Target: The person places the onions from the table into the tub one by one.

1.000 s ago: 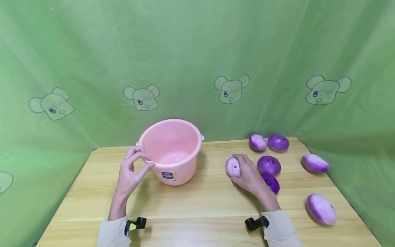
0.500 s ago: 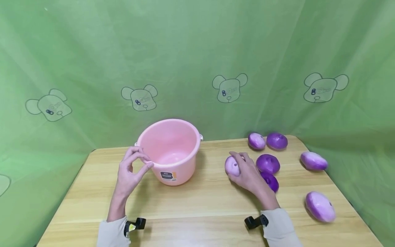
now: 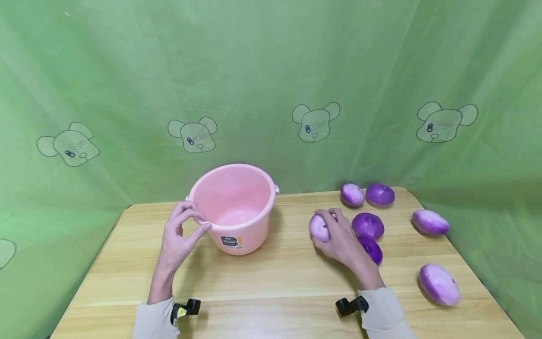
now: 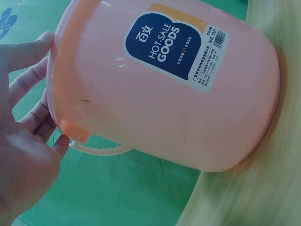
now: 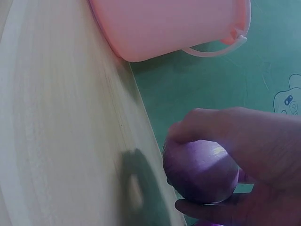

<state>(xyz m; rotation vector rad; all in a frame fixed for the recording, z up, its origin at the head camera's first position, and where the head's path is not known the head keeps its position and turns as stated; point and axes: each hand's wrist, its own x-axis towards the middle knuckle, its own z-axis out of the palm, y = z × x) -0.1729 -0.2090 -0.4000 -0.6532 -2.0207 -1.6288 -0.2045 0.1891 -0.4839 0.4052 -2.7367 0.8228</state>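
Note:
A pink plastic bucket stands upright on the table, its inside bare. My left hand pinches the near left part of its rim between thumb and fingers; the left wrist view shows the bucket's label close up. Right of the bucket, my right hand grips a pale purple onion, thumb on one side and fingers over the other. The right wrist view shows that onion within the fingers. Just beyond the right hand lie two darker onions, one partly hidden by the wrist.
Two onions lie by the table's back right edge. A paler onion is near the right edge, with another closer to me. A green curtain hangs behind and beside the wooden table.
My right hand's fingers have shifted slightly on the onion. The left hand and bucket stay where they were, and the head view has moved a little.

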